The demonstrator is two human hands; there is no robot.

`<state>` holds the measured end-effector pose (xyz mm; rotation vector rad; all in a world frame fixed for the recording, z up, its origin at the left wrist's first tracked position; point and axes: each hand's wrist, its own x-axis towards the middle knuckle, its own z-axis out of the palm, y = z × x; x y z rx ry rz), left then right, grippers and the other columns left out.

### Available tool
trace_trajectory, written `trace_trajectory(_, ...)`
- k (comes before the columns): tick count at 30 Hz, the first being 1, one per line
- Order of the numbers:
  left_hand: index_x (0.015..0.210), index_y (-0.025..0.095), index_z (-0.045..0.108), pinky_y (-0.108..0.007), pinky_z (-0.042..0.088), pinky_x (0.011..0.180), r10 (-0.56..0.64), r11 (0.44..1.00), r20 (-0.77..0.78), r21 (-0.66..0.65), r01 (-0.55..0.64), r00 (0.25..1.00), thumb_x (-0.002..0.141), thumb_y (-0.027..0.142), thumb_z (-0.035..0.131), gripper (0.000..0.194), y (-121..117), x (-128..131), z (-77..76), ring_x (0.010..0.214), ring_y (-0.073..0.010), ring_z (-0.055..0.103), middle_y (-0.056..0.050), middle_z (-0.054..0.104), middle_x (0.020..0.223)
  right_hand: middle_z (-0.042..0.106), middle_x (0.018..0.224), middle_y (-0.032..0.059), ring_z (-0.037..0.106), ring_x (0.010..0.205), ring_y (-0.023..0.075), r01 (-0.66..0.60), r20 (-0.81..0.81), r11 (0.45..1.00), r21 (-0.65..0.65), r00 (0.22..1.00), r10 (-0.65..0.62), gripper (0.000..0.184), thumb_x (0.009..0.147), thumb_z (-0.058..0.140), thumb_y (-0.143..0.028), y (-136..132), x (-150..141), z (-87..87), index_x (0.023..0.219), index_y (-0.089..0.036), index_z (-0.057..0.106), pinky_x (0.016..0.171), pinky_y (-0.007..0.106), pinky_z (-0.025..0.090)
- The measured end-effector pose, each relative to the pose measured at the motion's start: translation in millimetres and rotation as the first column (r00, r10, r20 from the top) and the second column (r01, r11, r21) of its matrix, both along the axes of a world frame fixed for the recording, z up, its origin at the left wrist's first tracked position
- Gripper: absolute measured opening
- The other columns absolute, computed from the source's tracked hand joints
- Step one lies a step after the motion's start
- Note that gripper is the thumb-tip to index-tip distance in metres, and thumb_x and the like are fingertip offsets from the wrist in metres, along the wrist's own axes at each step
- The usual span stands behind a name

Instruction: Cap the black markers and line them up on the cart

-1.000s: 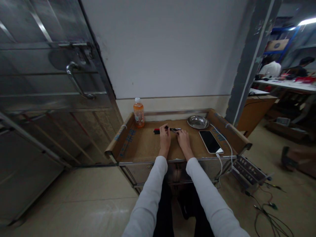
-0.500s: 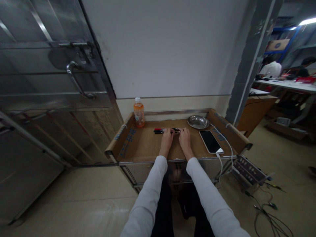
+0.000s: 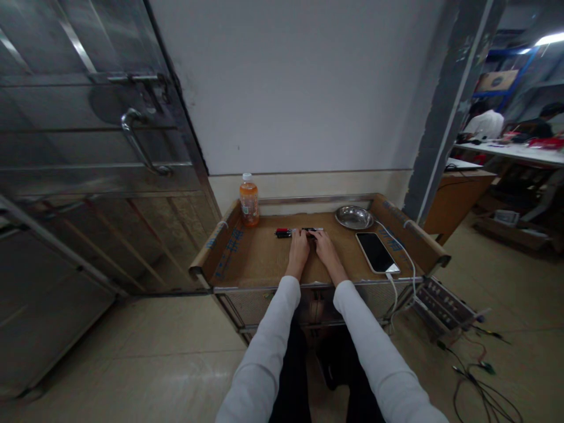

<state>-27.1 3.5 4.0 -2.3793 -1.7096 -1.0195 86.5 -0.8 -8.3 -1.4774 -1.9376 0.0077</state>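
While both forearms in white sleeves point(image 3: 267, 341) reached over the cardboard-lined worktop point(image 3: 259, 261), the left hand point(image 3: 299, 248) and the right hand point(image 3: 325, 245) came close together at its middle, fingers bent and partly closed. Their fingertips were at the pens point(image 3: 283, 233), which lay crosswise on the cardboard, just at twelve o'clock from the hands. Red and black ends stuck out past the left hand toward ten o'clock, and a slim pale end showed beyond the right fingertips. Since the fingers covered the middle of the pens, I could not tell how firmly either hand had hold of them, nor count them.

Taking the hands as the centre and the wall point(image 3: 304, 88) as twelve, an orange bottle point(image 3: 249, 202) with a white cap stood upright at ten o'clock. A shiny metal bowl point(image 3: 354, 217) sat at two, near the back edge. At three lay a phone point(image 3: 376, 252), its screen dark, with a white cable point(image 3: 392, 294) at its near end. Farther out, a metal door point(image 3: 101, 147) filled ten o'clock, and dark leads point(image 3: 478, 382) lay coiled on the floor at four.
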Motion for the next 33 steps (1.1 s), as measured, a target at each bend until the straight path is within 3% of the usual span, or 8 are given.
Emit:
trace_trajectory(6,0.095,0.014,0.057,-0.04,0.042,0.095,-0.028,1.0,-0.066,-0.005,0.028,0.997,0.085,0.004,0.041,0.022,-3,2,4.0,0.101,-0.0225,0.053,-0.012,0.056,0.101,0.061,0.115,0.0099,0.051,0.109,0.0167,0.004,-0.027,1.0,0.026,1.0,-0.003,0.041,0.084,0.038,-0.003,-6,0,5.8,0.118,-0.015,0.059,0.096,0.029,0.039)
trace_trajectory(11,0.095,0.014,0.056,-0.039,0.042,0.094,-0.026,0.999,-0.086,-0.041,0.023,0.996,0.089,0.013,0.043,0.014,-2,2,2.3,0.102,-0.0229,0.053,-0.012,0.056,0.103,0.062,0.105,0.0113,0.05,0.102,0.0218,0.242,0.049,0.97,-0.01,0.969,-0.241,0.027,0.087,0.041,-0.011,-15,0,12.1,0.104,-0.014,0.063,0.091,0.033,0.037)
trace_trajectory(14,0.094,0.013,0.056,-0.039,0.042,0.093,-0.005,0.999,-0.093,-0.043,0.001,0.996,0.091,0.016,0.041,0.015,-2,2,1.4,0.102,-0.0234,0.053,-0.013,0.056,0.102,0.061,0.103,0.0118,0.049,0.101,0.0234,0.315,0.099,0.949,-0.018,0.945,-0.312,0.024,0.088,0.043,-0.014,-19,-1,12.8,0.101,-0.016,0.063,0.088,0.034,0.036)
trace_trajectory(22,0.097,0.012,0.053,-0.04,0.042,0.093,0.066,0.998,-0.07,-0.008,-0.067,0.995,0.091,0.016,0.041,0.014,-1,2,0.5,0.101,-0.0238,0.053,-0.015,0.057,0.101,0.06,0.107,0.0126,0.049,0.102,0.0238,0.383,0.139,0.923,-0.038,0.917,-0.374,0.023,0.088,0.044,-0.015,-20,-1,12.9,0.103,-0.014,0.062,0.086,0.033,0.034)
trace_trajectory(29,0.095,0.012,0.054,-0.039,0.043,0.092,0.029,0.999,-0.103,-0.012,-0.03,0.994,0.093,0.023,0.042,0.016,-2,3,0.4,0.1,-0.0245,0.054,-0.015,0.058,0.099,0.061,0.103,0.0129,0.05,0.1,0.0231,0.395,0.145,0.918,-0.036,0.911,-0.387,0.023,0.089,0.042,-0.014,-23,-3,17.1,0.097,-0.014,0.064,0.085,0.033,0.034)
trace_trajectory(33,0.094,0.012,0.055,-0.039,0.043,0.092,0.017,1.0,-0.111,-0.008,-0.018,0.994,0.094,0.017,0.037,0.019,-2,4,0.3,0.1,-0.0238,0.055,-0.015,0.058,0.098,0.061,0.105,0.0133,0.05,0.102,0.0238,0.38,0.165,0.923,-0.055,0.915,-0.367,0.026,0.089,0.04,-0.013,-23,-4,17.3,0.101,-0.013,0.064,0.084,0.034,0.034)
